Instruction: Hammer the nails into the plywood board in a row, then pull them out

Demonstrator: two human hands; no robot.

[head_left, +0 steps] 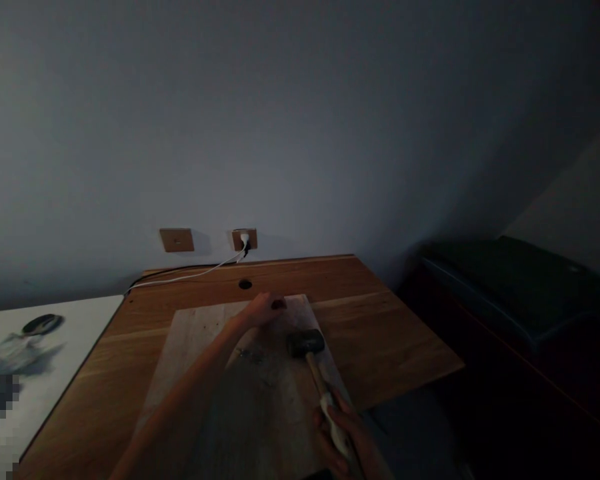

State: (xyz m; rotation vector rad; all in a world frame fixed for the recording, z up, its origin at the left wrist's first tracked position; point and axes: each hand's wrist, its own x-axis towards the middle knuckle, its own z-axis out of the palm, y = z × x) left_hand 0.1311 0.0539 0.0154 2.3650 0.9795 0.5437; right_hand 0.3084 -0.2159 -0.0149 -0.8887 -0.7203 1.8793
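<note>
My right hand point(340, 430) is wrapped round the pale grip of a mallet point(306, 343). Its dark, blocky head is low over the right side of a pale wooden board point(195, 333); whether it touches the board I cannot tell. Towards the far edge of the board, my left hand point(266, 309) is closed in a pinch, thumb and finger curled together. What sits between those fingertips is too small and dark to make out. Near my left wrist lies a small scatter of thin metallic-looking bits point(250, 355), possibly nails.
The board lies on a brown wooden table point(405, 333) with a round cable hole point(245, 285). White and black cords run along its back to a wall socket point(245, 239). A white table point(80, 333) at left bears a dark round object point(43, 325) and crumpled clear plastic point(17, 353).
</note>
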